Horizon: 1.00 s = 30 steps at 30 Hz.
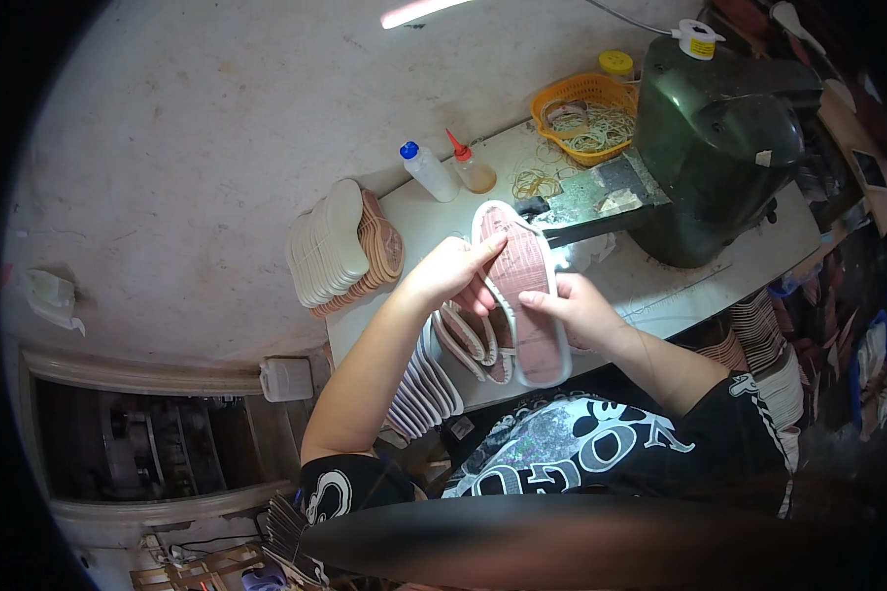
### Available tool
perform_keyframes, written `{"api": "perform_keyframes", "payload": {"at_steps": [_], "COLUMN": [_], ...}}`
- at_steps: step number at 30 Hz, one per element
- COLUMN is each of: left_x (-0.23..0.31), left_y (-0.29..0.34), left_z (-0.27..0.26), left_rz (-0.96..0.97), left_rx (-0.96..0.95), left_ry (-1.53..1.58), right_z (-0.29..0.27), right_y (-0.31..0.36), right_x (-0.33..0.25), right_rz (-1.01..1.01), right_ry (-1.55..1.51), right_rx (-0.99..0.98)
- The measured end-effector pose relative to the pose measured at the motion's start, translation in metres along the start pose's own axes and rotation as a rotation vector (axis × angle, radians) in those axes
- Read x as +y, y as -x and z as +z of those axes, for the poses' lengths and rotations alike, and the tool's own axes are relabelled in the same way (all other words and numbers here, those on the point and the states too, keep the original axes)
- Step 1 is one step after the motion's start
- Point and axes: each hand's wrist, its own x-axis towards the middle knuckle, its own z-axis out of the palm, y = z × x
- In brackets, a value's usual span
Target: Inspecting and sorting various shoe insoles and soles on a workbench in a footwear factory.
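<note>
Both hands are closed on one white-rimmed pink sole, held mid-frame: the left hand pinches its upper part, the right hand its right edge, thumbs on the face, probably to keep it steady and turned up to view. Just below-left lie similar pink pieces, beside a row of white slabs, seemingly within easy reach. Beyond, stacked soles lean at the tabletop's left end; two capped bottles stand upright near the wall; upper right, an orange basket corrals loose strands beside a dark machine.
</note>
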Motion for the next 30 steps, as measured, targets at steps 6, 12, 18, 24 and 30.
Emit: {"api": "perform_keyframes", "payload": {"at_steps": [6, 12, 18, 24, 30], "left_x": [-0.021, -0.031, -0.029, -0.021, -0.007], "left_y": [-0.001, -0.015, -0.018, -0.022, -0.038], "left_z": [0.002, 0.004, 0.004, -0.002, -0.027], "left_rz": [0.129, 0.214, 0.231, 0.237, 0.179], "left_rx": [-0.005, 0.159, 0.275, 0.281, 0.219], "left_ry": [0.209, 0.324, 0.343, 0.383, 0.279], "right_z": [-0.015, -0.017, -0.024, -0.009, 0.012], "right_y": [-0.011, -0.033, 0.012, 0.040, 0.021], "right_x": [-0.024, -0.024, -0.026, -0.008, -0.007], "right_rz": [0.043, 0.058, 0.220, 0.267, 0.114], "right_ry": [0.033, -0.028, 0.015, -0.149, -0.268], "right_rx": [-0.008, -0.064, -0.192, -0.171, 0.059]}}
